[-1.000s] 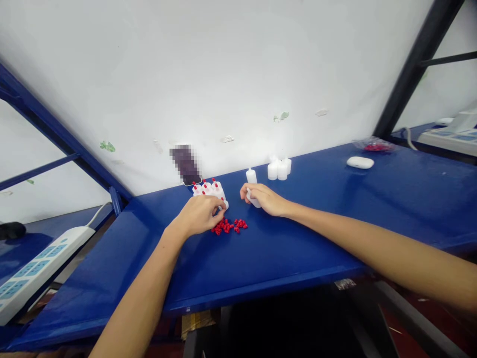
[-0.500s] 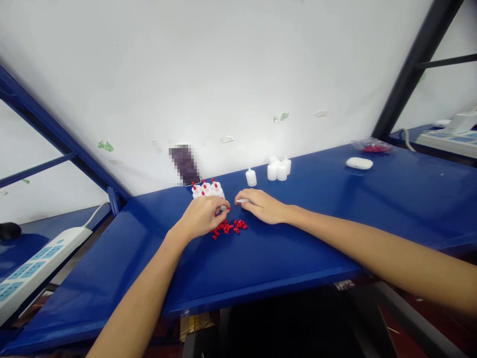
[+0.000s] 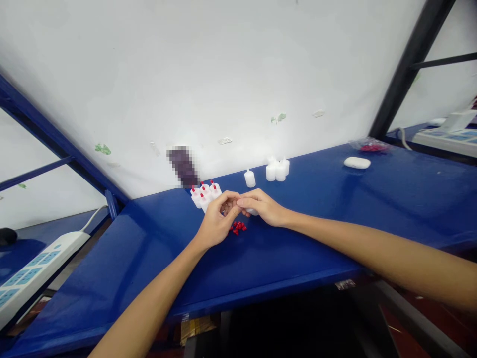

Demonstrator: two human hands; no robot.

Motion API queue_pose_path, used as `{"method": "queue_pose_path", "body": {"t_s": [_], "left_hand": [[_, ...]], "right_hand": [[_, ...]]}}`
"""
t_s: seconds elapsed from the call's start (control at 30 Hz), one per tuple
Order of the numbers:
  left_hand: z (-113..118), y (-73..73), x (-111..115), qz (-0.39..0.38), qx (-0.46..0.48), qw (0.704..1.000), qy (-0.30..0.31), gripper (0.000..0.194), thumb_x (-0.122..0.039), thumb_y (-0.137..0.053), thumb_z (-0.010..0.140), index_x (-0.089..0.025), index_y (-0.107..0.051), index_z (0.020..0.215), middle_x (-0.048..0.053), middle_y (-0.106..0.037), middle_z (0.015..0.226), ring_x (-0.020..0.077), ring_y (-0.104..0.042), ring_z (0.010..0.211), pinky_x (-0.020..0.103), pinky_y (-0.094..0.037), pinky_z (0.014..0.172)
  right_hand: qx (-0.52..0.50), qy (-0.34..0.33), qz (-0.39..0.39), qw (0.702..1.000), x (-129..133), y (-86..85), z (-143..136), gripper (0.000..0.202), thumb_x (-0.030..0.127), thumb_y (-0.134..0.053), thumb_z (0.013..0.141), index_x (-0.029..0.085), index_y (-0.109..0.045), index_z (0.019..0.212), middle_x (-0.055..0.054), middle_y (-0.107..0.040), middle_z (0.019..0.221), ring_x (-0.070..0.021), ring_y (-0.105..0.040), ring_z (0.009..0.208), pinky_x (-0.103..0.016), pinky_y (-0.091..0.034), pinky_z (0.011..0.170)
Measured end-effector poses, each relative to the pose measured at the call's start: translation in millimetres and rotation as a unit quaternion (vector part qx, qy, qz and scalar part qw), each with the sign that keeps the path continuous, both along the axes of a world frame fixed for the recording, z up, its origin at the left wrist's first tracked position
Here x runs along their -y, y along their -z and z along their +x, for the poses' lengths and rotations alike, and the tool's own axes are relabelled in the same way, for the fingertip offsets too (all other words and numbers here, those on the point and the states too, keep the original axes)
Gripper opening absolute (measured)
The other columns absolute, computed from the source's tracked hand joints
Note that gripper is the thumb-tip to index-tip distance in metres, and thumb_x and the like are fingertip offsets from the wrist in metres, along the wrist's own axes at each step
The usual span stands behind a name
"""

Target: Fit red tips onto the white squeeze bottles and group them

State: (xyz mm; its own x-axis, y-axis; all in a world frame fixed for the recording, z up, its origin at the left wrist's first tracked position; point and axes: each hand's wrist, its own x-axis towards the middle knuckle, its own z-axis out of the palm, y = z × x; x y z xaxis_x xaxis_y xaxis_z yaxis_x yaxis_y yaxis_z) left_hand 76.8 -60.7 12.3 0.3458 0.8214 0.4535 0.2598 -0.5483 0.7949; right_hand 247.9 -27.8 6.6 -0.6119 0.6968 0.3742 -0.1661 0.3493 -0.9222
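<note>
My left hand (image 3: 222, 218) and my right hand (image 3: 265, 207) meet fingertip to fingertip above the blue table (image 3: 276, 253). My right hand is closed round a white bottle (image 3: 252, 211), mostly hidden by the fingers. The left fingers are pinched at the bottle's tip end; what they hold is too hidden to tell. Just below the hands lie several small red caps (image 3: 238, 227), partly covered by my left hand. White bottles with red tips (image 3: 204, 195) stand grouped behind my left hand. One uncapped white bottle (image 3: 250, 178) stands alone behind my right hand.
Several more white bottles (image 3: 278, 170) stand near the wall, right of centre. A white oval case (image 3: 357, 162) and a clear bag with red pieces (image 3: 372, 145) lie at the back right. A blurred dark phone (image 3: 184, 166) leans on the wall. A power strip (image 3: 40, 268) is at left.
My left hand has moved right, from beside the red caps to my right hand, and their fingertips now meet. More of the red-tipped bottles shows. The view has shifted slightly.
</note>
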Motion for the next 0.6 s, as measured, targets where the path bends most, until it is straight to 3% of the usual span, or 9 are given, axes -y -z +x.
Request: {"method": "queue_pose_path", "body": {"t_s": [0.23, 0.4, 0.5, 0.6], "left_hand": [[-2, -0.7, -1, 0.090, -0.085, 0.992, -0.017, 0.013, -0.030, -0.060, 0.092, -0.019, -0.065, 0.098, 0.001, -0.052, 0.081, 0.0114, -0.045, 0.069, 0.025, -0.038, 0.063], [-3, -3.8, 0, 0.109, -0.114, 0.987, -0.023, 0.010, -0.026, -0.056, 0.093, -0.019, -0.062, 0.098, 0.000, -0.048, 0.080, 0.0114, -0.042, 0.068, 0.025, -0.036, 0.063], [-9, -6.8, -3, 0.128, -0.110, 0.983, -0.070, 0.009, -0.026, -0.051, 0.095, -0.019, -0.058, 0.096, -0.001, -0.047, 0.078, 0.0113, -0.042, 0.066, 0.025, -0.037, 0.062], [-22, -10.8, -9, 0.215, -0.154, 0.953, -0.146, 0.009, -0.026, -0.052, 0.093, -0.019, -0.057, 0.093, 0.000, -0.048, 0.078, 0.0123, -0.047, 0.068, 0.025, -0.040, 0.065]], "right_hand": [[0.021, -0.005, 0.016, 1.000, 1, 2.3, 3, 0.016, 0.025, -0.048, 0.086, 0.016, -0.058, 0.079, 0.003, -0.045, 0.060, -0.0105, -0.041, 0.053, -0.025, -0.032, 0.051], [0.030, 0.013, 0.040, 0.999, 1, 2.1, 4, 0.017, 0.035, -0.051, 0.091, 0.018, -0.051, 0.085, 0.004, -0.049, 0.067, -0.0108, -0.045, 0.060, -0.025, -0.035, 0.057], [0.062, 0.046, 0.074, 0.994, -1, -1.2, 6, 0.026, 0.045, -0.048, 0.095, 0.021, -0.050, 0.102, 0.003, -0.052, 0.074, -0.0131, -0.049, 0.068, -0.027, -0.038, 0.065], [0.132, 0.105, 0.125, 0.978, -7, -1.3, 11, 0.030, 0.047, -0.042, 0.098, 0.022, -0.049, 0.113, 0.003, -0.053, 0.076, -0.0150, -0.051, 0.072, -0.029, -0.038, 0.070]]}}
